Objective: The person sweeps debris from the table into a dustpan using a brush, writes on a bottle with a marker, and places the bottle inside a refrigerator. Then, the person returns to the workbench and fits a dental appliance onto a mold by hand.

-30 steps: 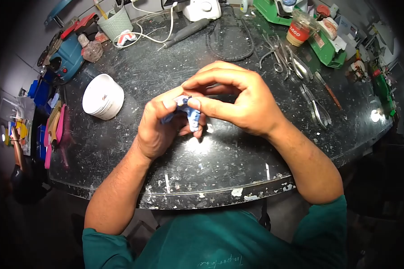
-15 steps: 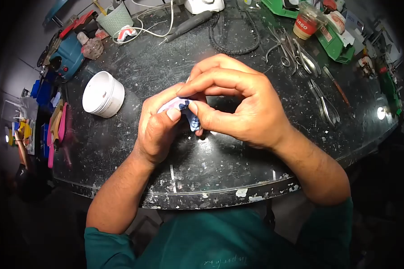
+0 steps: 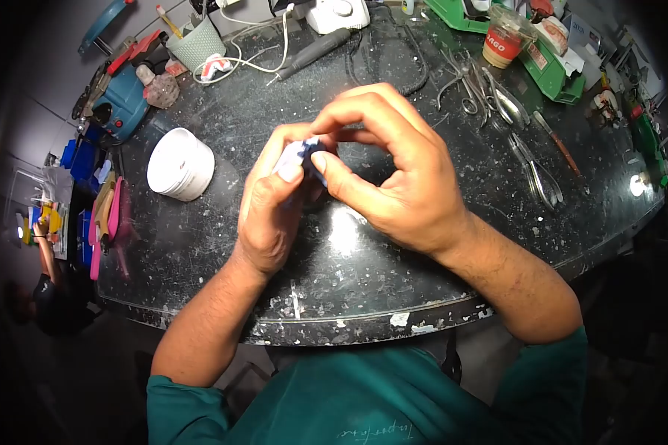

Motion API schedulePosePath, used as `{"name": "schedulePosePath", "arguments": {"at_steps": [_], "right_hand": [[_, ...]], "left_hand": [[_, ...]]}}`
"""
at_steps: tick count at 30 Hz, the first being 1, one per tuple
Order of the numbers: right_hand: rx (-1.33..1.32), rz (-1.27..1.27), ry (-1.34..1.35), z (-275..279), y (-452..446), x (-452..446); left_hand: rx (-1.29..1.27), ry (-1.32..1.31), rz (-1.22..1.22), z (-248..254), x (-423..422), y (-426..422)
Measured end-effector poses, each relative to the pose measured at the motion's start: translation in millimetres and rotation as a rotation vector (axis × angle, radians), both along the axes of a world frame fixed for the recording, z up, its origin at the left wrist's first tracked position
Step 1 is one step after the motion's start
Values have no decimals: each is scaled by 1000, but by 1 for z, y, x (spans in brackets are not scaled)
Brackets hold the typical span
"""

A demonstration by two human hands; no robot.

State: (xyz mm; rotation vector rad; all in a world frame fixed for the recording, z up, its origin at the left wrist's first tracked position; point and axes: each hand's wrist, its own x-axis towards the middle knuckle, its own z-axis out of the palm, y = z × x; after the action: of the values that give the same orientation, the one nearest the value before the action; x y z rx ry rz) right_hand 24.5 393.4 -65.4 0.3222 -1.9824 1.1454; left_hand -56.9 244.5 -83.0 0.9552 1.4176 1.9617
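Above the dark bench, both my hands meet at a small dental model (image 3: 300,153), pale with dark blue, wax-like tooth parts. My left hand (image 3: 263,215) is closed around its left side, thumb laid on the pale surface. From the other side, my right hand (image 3: 416,174) has its thumb against the blue part and its bent fingertips at the top edge. The fingers cover much of the model, so its underside and far side are hidden. To the left of my left hand stands a white tub (image 3: 181,165).
A grey handpiece (image 3: 315,53) with a coiled cord lies at the back. Metal instruments (image 3: 497,96) and a red-handled brush (image 3: 560,144) lie right, near a labelled cup (image 3: 503,44) and green bins (image 3: 553,74). A blue machine (image 3: 122,104) stands back left. Another person's arm (image 3: 46,248) shows far left.
The dental model has been tilted, so the row of blue teeth that hung toward me is now mostly hidden. My hands stay closed on it. The view has shifted slightly.
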Motion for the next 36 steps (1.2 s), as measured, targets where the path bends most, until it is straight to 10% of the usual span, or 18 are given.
{"name": "schedulePosePath", "arguments": {"at_steps": [21,36], "right_hand": [[419,17,88,10,19,1],[452,37,187,6,13,1]], "left_hand": [[-331,822,250,21,8,-12],[-359,705,201,22,7,-17]]}}
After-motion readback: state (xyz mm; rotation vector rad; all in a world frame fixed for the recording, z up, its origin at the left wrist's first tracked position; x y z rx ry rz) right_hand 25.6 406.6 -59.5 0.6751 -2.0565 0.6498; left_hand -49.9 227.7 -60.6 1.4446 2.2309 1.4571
